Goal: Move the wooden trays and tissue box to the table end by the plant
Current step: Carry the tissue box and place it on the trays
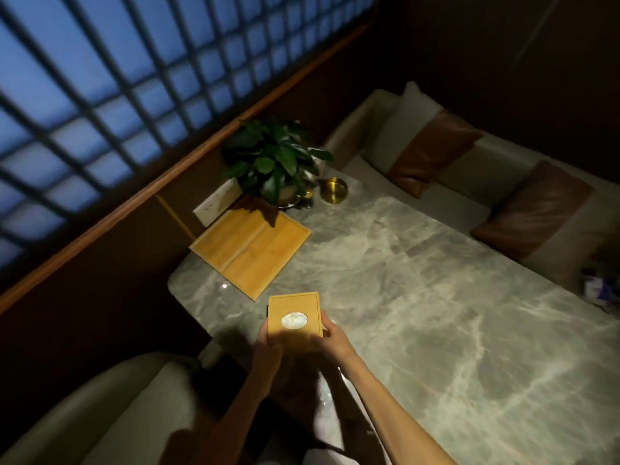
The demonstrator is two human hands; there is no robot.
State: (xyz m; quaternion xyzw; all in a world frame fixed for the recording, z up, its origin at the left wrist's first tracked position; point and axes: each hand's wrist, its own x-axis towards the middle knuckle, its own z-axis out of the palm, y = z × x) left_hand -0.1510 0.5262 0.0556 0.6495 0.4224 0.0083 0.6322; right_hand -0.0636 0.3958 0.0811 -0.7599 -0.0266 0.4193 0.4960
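Both hands grip the wooden tissue box (295,318) from its near end. The left hand (266,344) curls around the box's left near corner, fingers wrapped along the left side and thumb on or near the top; the blur there hides the exact finger placement. The right hand (335,340) clasps the right near corner, its fingers (326,325) closed against the right side wall. The box is over the marble table (419,313), near its left edge; whether it rests on the surface or is lifted just clear cannot be told. Its top faces up, showing an oval opening with white tissue in it. Its long axis runs away from the person, roughly toward the wooden tray (250,251). That tray lies flat at the far left corner of the table, turned at an angle, with one corner just beside the potted plant (276,159). A small brass bowl (333,190) stands to the right of the plant.
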